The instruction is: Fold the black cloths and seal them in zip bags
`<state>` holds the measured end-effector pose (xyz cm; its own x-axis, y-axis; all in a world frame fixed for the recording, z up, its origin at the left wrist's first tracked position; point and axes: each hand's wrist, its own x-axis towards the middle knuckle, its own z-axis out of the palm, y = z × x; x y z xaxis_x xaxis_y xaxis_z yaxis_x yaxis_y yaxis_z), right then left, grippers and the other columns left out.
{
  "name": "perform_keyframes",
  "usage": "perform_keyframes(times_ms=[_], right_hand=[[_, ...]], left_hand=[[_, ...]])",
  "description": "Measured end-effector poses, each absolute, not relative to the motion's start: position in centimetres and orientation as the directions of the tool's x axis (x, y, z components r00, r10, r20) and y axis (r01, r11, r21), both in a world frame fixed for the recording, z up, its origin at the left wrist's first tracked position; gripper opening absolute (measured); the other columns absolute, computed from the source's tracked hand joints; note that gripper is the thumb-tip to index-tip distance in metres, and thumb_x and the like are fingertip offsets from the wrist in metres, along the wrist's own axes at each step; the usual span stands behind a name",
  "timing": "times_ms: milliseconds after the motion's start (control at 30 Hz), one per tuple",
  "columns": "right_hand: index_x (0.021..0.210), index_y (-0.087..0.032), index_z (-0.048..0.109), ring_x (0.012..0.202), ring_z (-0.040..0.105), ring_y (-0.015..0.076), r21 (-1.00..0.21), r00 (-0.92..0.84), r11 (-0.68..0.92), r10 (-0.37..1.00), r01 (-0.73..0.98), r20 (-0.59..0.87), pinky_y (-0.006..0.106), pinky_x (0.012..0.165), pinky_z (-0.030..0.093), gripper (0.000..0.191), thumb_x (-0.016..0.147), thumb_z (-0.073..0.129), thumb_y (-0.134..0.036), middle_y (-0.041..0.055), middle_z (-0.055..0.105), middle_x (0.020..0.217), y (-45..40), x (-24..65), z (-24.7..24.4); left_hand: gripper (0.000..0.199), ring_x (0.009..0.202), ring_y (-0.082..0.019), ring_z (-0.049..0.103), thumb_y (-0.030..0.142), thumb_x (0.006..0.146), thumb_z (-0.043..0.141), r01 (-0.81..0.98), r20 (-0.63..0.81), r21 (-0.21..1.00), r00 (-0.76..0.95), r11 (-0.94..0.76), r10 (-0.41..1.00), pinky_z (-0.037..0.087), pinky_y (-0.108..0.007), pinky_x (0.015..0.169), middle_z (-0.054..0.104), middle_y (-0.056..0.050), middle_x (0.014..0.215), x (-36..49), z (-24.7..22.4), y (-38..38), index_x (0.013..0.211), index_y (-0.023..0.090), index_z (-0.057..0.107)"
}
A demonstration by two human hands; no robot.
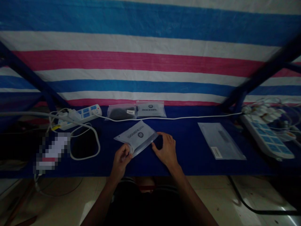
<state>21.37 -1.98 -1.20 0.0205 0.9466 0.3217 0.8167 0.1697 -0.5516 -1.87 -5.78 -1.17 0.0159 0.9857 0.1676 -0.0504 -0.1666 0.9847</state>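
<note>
A translucent pouch with dark ROCKBROS lettering (138, 135) lies tilted on the blue surface, its print turned away from me. My left hand (123, 156) pinches its near left corner between thumb and fingers. At the pouch's right corner is my right hand (166, 147), thumb and forefinger spread apart beside the edge; nothing is gripped between them. Behind, a pouch with something dark inside (121, 112) lies beside another lettered pouch (150, 110). Farther right rests a flat clear pouch with a white label (221, 141).
Power strips stand at the left (89, 113) and right (268, 136), the right one crowded with plugs. A white cable (178, 118) crosses behind the pouch. Blue metal bars and striped sheeting (145, 62) rise behind the table (188, 166).
</note>
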Motion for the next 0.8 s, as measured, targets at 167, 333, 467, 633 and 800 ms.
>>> perform_keyframes(times_ms=[167,333,467,633,800], right_hand=[[0.125,-0.02,0.061,0.123,0.057,0.0361,-0.527,0.02,0.156,0.95,0.835,0.313,0.052,0.102,0.044,0.044,0.088,0.068,-0.042,0.0137,0.067,0.128,-2.0,21.3,-1.0],[0.124,-0.02,0.062,0.123,0.057,0.0356,-0.512,0.018,0.161,0.945,0.843,0.327,0.051,0.101,0.044,0.041,0.089,0.066,-0.043,0.0142,0.067,0.128,-2.0,21.2,-1.1],[0.124,-0.02,0.063,0.122,0.058,0.0351,-0.499,0.027,0.153,0.942,0.853,0.336,0.05,0.1,0.045,0.04,0.091,0.064,-0.043,0.0149,0.067,0.128,-2.0,21.1,-1.1],[0.124,-0.018,0.062,0.121,0.059,0.0344,-0.496,0.053,0.123,0.944,0.859,0.326,0.048,0.099,0.045,0.041,0.091,0.062,-0.042,0.0152,0.068,0.126,-1.9,21.0,-1.1],[0.123,-0.019,0.062,0.121,0.058,0.0339,-0.503,0.065,0.115,0.943,0.856,0.326,0.047,0.099,0.045,0.039,0.091,0.063,-0.041,0.0142,0.067,0.127,-1.9,21.0,-1.1]], left_hand=[[0.027,0.065,-0.013,0.048,0.032,0.085,0.072,-0.238,0.056,0.969,-0.043,-0.065,0.998,0.042,-0.024,0.061,0.049,0.004,0.075,-1.7,-1.6,-5.8,0.087,0.023,0.047],[0.032,0.06,-0.012,0.053,0.036,0.087,0.074,-0.227,0.05,0.972,-0.076,-0.066,0.996,0.048,-0.022,0.058,0.056,0.005,0.071,-1.4,-1.6,-5.9,0.095,0.025,0.045],[0.032,0.058,-0.012,0.054,0.04,0.089,0.072,-0.126,0.077,0.988,-0.108,-0.09,0.991,0.052,-0.023,0.059,0.058,0.005,0.07,-1.1,-1.2,-6.2,0.1,0.025,0.046],[0.027,0.063,-0.013,0.057,0.037,0.092,0.07,-0.019,0.125,0.992,-0.128,-0.129,0.984,0.051,-0.022,0.062,0.058,0.004,0.072,-0.9,-0.8,-6.4,0.099,0.024,0.048],[0.017,0.072,-0.015,0.059,0.036,0.094,0.067,0.11,0.194,0.977,-0.126,-0.181,0.973,0.049,-0.024,0.068,0.06,0.0,0.083,-0.8,-0.5,-6.3,0.097,0.021,0.059]])
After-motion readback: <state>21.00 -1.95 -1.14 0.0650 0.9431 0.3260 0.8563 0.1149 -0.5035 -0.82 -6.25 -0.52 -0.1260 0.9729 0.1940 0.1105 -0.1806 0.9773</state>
